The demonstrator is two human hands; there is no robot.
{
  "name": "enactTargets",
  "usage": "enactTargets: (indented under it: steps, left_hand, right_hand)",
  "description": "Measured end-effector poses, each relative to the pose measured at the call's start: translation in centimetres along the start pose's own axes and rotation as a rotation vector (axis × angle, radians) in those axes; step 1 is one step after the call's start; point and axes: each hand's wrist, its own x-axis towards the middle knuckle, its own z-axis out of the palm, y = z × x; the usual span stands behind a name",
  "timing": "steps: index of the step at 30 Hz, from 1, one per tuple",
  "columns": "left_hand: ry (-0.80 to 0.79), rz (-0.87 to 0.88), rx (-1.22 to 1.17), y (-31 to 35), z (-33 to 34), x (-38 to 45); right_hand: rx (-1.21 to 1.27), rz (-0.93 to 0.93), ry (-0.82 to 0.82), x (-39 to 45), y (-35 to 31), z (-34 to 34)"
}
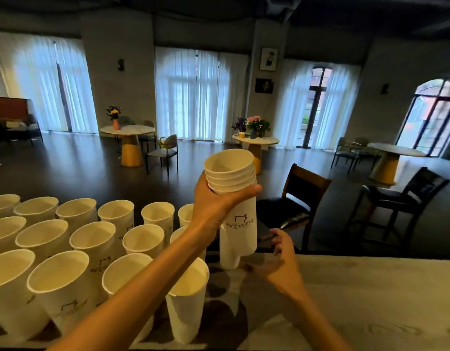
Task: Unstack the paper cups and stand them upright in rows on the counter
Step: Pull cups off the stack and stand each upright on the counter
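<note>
My left hand [216, 206] grips a nested stack of white paper cups [238, 219] just under its rims and holds it upright above the counter's far edge. The stack's lowest cup sticks out a little below the others. Fingers apart and blurred, my right hand [279, 262] sits beside the stack's bottom end; whether it touches the stack I cannot tell. Several single cups [92, 239] stand upright in three rows on the left of the counter [370, 300]. The nearest one [187, 297] stands under my left forearm.
The counter's right half is pale wood grain; dark patches lie under the cups. Just past the far edge stand a dark wooden chair [302, 196] and a dark stool [406, 198]. Round tables with flowers stand further back in the room.
</note>
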Motion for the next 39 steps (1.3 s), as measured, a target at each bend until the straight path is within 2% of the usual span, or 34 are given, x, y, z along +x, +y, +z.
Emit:
enactTargets:
  steps: [3, 9, 13, 20, 23, 30, 36, 39]
  left_hand:
    - [-0.087, -0.031, 0.054, -0.6, 1.9, -1.4]
    - [-0.213, -0.012, 0.119, -0.9, 3.4, -3.0]
    - [-0.122, 0.039, 0.072, 0.0, 2.4, -2.9]
    - [-0.043, 0.131, -0.030, 2.6, -0.2, -0.6]
    - [0.005, 0.133, -0.087, 2.9, -1.2, -0.1]
    - [0.062, 0.078, -0.156, 2.7, -3.1, 0.6]
    - [0.022, 0.070, -0.143, 2.6, -3.0, 0.2]
    - [-0.023, 0.054, -0.144, 2.7, -2.5, -0.3]
  right_hand:
    - [-0.037, -0.156, -0.011, -1.6, -2.4, -1.4]
    - [-0.024, -0.154, 0.025, -2.9, -5.4, -2.4]
    - [-0.061, -0.078, -0.052, -3.2, -3.9, -2.0]
    - [-0.165, 0.244, -0.175, -4.0, -2.1, 2.9]
    - [-0.054, 0.261, -0.166, -4.4, -0.7, 4.4]
    - [0.020, 0.271, -0.139, -4.1, 0.4, 6.3]
    - [0.011, 0.191, -0.175, -3.9, 0.5, 6.0]
    - [-0.027, 0.182, -0.136, -4.4, 0.2, 4.7]
